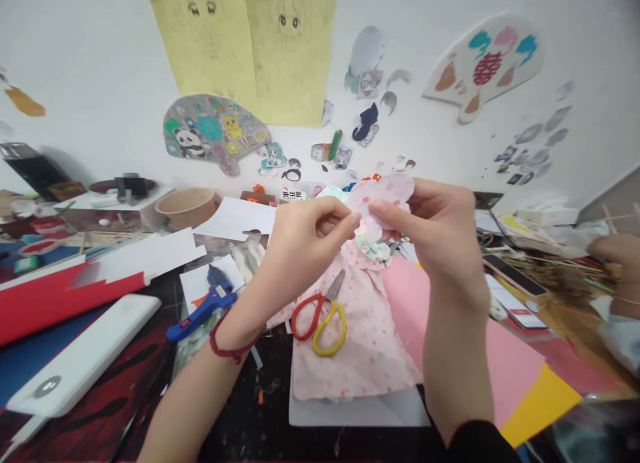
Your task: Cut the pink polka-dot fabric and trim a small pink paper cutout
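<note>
Between the thumb and fingers of my right hand (437,226) is a thin, pale pink spotted piece (395,186) with rounded edges; I cannot tell if it is fabric or paper. My left hand (317,233) is closed in a pinch at the piece's left edge, and what its fingertips hold is hidden. Below both hands lies a pink spotted cloth (357,369), with pale green ruffled material (373,248) near its top. Scissors (326,319) with one red and one yellow handle rest on the cloth, blades slightly apart.
A blue glue gun (203,313) lies left of the cloth, near a white power strip-like device (93,353). Pink sheets (510,366) and a yellow sheet (543,406) are at right, with a phone (515,275) beyond. Another person's arm (625,269) shows at the right edge.
</note>
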Available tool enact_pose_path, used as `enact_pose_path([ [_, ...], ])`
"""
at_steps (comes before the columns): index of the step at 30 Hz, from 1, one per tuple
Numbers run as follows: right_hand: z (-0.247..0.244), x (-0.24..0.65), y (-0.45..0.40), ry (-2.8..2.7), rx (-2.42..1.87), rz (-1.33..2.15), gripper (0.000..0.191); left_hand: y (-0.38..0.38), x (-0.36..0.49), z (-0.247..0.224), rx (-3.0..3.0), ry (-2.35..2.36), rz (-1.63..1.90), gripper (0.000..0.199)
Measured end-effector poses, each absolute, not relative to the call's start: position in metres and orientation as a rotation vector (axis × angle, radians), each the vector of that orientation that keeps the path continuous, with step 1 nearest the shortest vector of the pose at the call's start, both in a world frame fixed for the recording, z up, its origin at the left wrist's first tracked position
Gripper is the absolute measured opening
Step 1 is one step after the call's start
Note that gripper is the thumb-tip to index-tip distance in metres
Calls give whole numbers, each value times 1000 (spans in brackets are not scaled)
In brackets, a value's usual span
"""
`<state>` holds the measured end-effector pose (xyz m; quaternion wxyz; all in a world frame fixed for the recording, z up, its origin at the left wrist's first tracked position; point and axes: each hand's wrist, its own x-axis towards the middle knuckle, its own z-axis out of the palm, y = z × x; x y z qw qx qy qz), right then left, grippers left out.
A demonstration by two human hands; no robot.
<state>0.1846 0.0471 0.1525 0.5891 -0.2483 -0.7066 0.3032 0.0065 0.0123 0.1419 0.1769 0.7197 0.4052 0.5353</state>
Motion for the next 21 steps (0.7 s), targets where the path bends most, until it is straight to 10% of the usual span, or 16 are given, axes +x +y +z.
enact_pose_path([
  [21,148,185,58,-1666,-601,654,17,25,6,135,2067,1010,1591,22],
])
